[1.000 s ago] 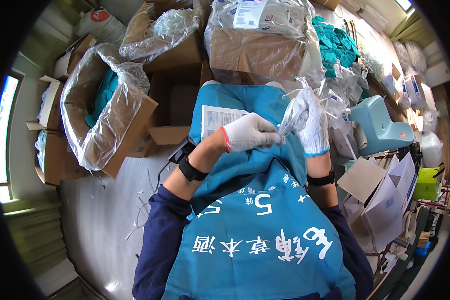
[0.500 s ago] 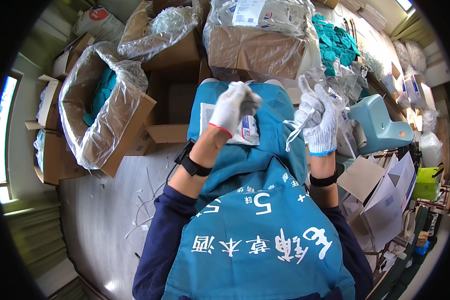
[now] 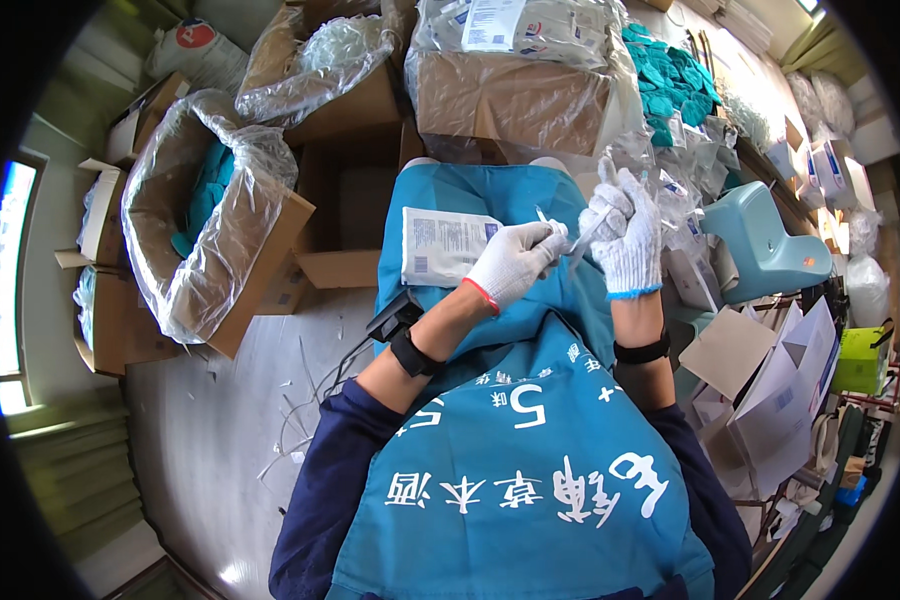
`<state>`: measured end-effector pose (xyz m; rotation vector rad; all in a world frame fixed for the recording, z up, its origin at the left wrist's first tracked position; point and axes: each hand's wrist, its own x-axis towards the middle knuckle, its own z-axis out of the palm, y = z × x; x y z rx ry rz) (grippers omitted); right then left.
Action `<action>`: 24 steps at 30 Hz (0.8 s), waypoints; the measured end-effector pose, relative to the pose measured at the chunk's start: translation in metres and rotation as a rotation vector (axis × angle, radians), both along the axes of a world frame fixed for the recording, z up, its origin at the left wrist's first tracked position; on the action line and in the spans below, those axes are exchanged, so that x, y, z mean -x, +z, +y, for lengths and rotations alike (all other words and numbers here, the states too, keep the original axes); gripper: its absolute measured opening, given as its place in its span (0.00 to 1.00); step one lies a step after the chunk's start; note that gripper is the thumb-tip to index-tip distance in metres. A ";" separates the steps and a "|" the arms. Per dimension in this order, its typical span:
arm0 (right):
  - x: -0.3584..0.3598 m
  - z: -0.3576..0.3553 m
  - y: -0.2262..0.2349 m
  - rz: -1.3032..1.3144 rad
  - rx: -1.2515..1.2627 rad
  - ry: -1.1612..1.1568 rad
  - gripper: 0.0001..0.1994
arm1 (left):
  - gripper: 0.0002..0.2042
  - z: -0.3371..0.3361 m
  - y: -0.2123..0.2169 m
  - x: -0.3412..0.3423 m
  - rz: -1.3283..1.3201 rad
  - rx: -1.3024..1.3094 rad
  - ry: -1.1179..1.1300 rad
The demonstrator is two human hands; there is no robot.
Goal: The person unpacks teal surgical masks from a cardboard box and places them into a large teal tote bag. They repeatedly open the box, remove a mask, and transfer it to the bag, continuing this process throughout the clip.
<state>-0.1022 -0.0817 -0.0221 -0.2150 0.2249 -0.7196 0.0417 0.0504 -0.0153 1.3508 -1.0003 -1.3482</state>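
Both hands wear white knit gloves and meet above my lap. My left hand [image 3: 518, 262], with a red cuff, is closed in a pinch; a small thin tip pokes out above its fingers, too small to name. Close by on its right, my right hand [image 3: 630, 232], blue-cuffed, is closed on a thin white strip [image 3: 592, 228] that hangs toward the left fingertips. Whether the left fingers touch the strip I cannot tell. A flat white printed packet [image 3: 442, 246] lies on the teal apron [image 3: 500, 450] over my thighs, partly behind my left hand.
An empty-looking carton [image 3: 345, 268] stands ahead on the left, beside a plastic-lined box [image 3: 270, 225] holding teal pieces. A carton [image 3: 510, 105] with bagged packets is straight ahead. On the right are a pale blue plastic stool [image 3: 760, 245] and opened white cartons [image 3: 780, 400].
My left hand has moved right and down from above the packet, toward my right hand. More of the packet's printed side now shows. My right hand has shifted slightly left, still with the strip.
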 end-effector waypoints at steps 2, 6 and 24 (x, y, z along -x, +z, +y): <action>-0.001 0.001 0.004 0.015 -0.034 -0.062 0.13 | 0.16 0.001 0.002 0.002 -0.062 0.024 -0.016; -0.006 0.005 0.007 0.007 -0.107 -0.124 0.12 | 0.16 -0.004 -0.025 0.013 -0.080 0.110 0.009; 0.020 -0.010 -0.008 0.180 0.150 -0.361 0.13 | 0.13 0.019 -0.010 0.012 0.362 -0.172 -0.061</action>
